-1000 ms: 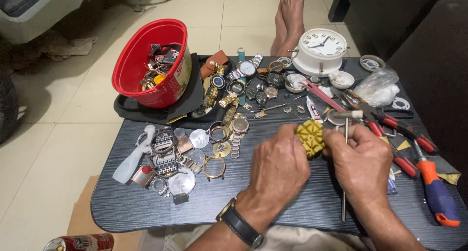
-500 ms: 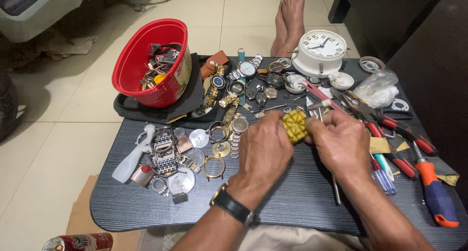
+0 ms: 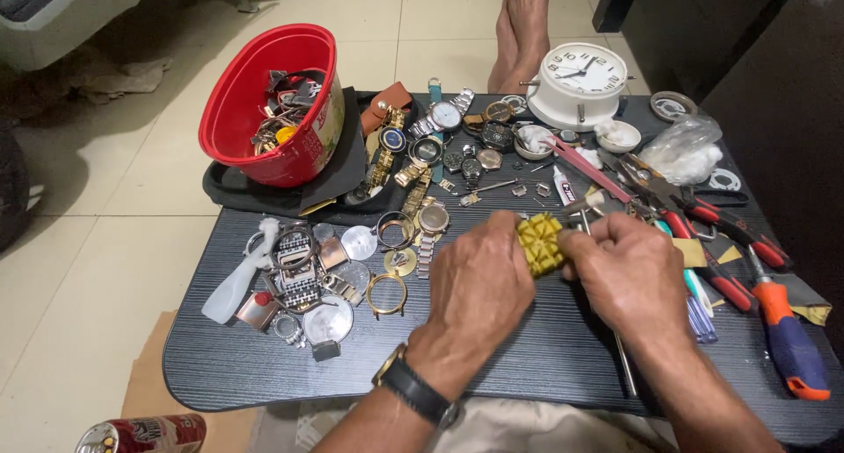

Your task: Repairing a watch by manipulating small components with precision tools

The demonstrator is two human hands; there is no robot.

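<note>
Between both grips, yellow ridged block [image 3: 539, 244], left hand [image 3: 479, 281], right hand [image 3: 629, 273] pinching it

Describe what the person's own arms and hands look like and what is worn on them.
Both forearms are bare, with no sleeves or gloves. The left hand has a wristwatch at its wrist, with a dark strap and a gold-coloured case. The right hand shows no watch, and I see no rings on either hand.

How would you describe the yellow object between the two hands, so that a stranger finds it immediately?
Start at the dark table; near its middle, the left hand and right hand meet. Between them sits a small yellow block with a gridded face, the only yellow piece among metal watch parts.
</note>
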